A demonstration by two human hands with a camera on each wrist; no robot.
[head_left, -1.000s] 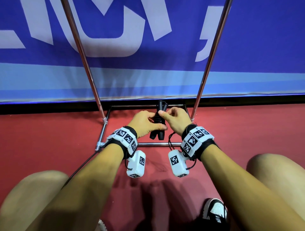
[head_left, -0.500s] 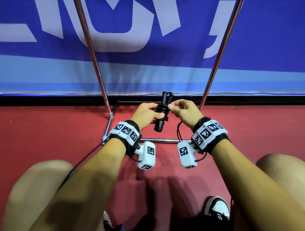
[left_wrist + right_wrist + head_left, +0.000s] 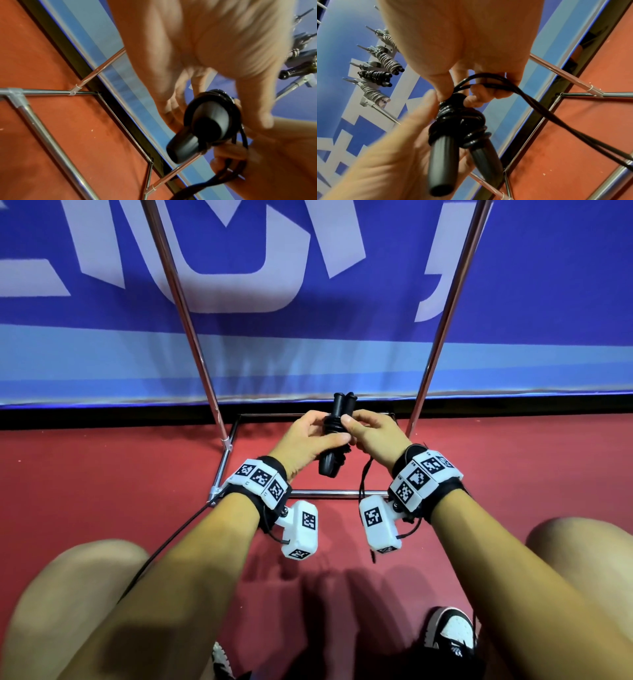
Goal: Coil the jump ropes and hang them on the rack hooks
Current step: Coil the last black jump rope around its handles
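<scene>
- Fingers (image 3: 310, 424) of the left hand (image 3: 301, 443) are wrapping round the paired black jump rope handles (image 3: 337, 436), gripping them upright, long axis pointing up at the rack posts.
- Right hand (image 3: 371, 436) is pinching the black rope (image 3: 489, 81) just above the glossy coils (image 3: 457, 121), touching the handles; both hands are equally near.
- Loose rope is trailing down toward the red floor (image 3: 102, 474), so winding looks unfinished.
- Rack hooks (image 3: 375, 75) are already carrying wound ropes.

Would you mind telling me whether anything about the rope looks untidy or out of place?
Slightly: the black rope is wound unevenly round the handles, and a loose stretch trails toward the red floor.
</scene>
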